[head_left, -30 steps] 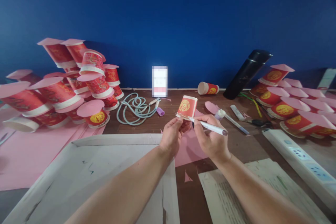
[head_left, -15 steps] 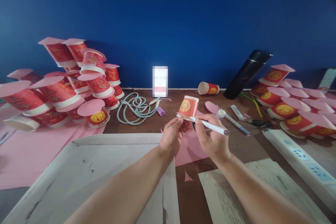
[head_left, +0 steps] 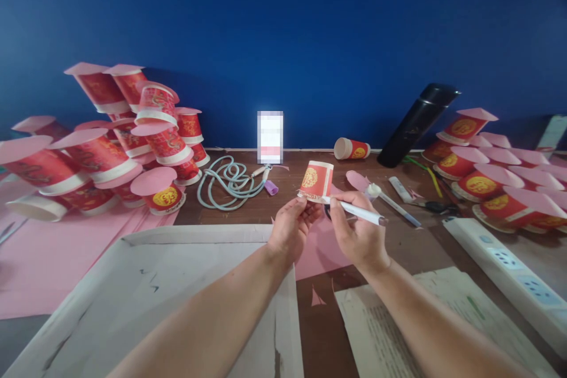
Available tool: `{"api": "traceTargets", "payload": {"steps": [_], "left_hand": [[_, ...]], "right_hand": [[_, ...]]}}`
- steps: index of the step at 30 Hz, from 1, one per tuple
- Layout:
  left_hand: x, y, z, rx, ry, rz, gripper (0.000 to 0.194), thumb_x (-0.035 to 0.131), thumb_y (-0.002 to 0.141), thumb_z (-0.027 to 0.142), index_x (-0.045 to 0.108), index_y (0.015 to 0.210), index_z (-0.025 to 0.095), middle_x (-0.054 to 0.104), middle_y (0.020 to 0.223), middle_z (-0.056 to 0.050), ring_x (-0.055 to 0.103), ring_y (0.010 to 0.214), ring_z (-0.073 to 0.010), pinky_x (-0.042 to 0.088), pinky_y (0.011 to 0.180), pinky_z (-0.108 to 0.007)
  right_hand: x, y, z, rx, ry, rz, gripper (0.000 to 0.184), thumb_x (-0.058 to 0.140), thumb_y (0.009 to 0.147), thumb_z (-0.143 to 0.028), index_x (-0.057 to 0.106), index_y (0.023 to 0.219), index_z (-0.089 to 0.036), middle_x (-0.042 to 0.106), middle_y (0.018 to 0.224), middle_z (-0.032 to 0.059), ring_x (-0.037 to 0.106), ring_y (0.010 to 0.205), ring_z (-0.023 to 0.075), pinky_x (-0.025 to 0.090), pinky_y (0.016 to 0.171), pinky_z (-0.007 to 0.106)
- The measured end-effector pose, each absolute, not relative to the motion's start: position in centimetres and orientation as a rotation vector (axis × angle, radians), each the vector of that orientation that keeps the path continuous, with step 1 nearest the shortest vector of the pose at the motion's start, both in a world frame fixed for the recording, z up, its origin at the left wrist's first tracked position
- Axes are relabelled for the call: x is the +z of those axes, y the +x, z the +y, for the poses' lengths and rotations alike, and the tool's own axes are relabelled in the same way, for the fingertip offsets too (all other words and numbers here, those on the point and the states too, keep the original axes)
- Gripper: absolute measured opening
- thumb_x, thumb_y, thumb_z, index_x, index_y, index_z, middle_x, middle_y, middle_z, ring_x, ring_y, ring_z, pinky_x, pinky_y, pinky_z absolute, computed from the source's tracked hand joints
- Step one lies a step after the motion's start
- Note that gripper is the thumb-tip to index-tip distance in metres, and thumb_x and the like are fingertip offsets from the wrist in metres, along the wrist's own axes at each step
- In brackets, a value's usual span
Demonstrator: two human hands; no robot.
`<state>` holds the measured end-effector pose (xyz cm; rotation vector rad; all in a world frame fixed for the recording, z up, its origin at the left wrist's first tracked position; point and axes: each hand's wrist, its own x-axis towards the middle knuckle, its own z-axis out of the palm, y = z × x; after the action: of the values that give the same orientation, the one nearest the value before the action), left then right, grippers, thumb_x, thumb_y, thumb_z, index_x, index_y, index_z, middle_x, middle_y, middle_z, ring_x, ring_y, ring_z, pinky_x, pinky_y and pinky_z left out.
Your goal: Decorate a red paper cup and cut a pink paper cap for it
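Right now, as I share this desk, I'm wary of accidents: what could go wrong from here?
The white pen sits at the lower edge of the held red cup, so a slip by the right hand might mar it. The stacked cups at left could topple if bumped. The cup on its side might roll.

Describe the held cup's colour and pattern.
The cup is mainly red with a round yellow emblem; best view: head.

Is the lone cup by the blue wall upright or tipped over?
Tipped over: the lone cup lies on its side, its pale round end facing left.
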<state>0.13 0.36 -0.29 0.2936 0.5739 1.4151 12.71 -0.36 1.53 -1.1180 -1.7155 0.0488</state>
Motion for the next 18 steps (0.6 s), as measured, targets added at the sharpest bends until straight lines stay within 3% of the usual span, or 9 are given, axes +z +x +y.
{"api": "traceTargets", "payload": {"steps": [7,18], "left_hand": [[-0.1,-0.1,0.4,1.403,0.204,0.586,0.004,0.064,0.079,0.014,0.065,0.076,0.011,0.066,0.072,-0.005,0.066,0.070,-0.0131,0.053,0.078,-0.027],[0.8,-0.5,0.6,1.363,0.084,0.585,0.013,0.056,0.086,0.011,0.065,0.076,0.009,0.064,0.070,-0.007,0.066,0.070,-0.0125,0.055,0.075,-0.023]], "right_hand": [[1.4,12.7,-0.4,0.087,-1.090,-1.749,0.007,0.058,0.089,-0.026,0.062,0.091,-0.020,0.068,0.084,0.0047,0.067,0.083,0.0211,0.053,0.074,0.035],[1.3,12.8,-0.2,0.065,-1.116,-1.732,0.025,0.057,0.089,-0.022,0.060,0.113,-0.024,0.068,0.104,0.0067,0.064,0.096,0.0225,0.053,0.086,0.039]]}}
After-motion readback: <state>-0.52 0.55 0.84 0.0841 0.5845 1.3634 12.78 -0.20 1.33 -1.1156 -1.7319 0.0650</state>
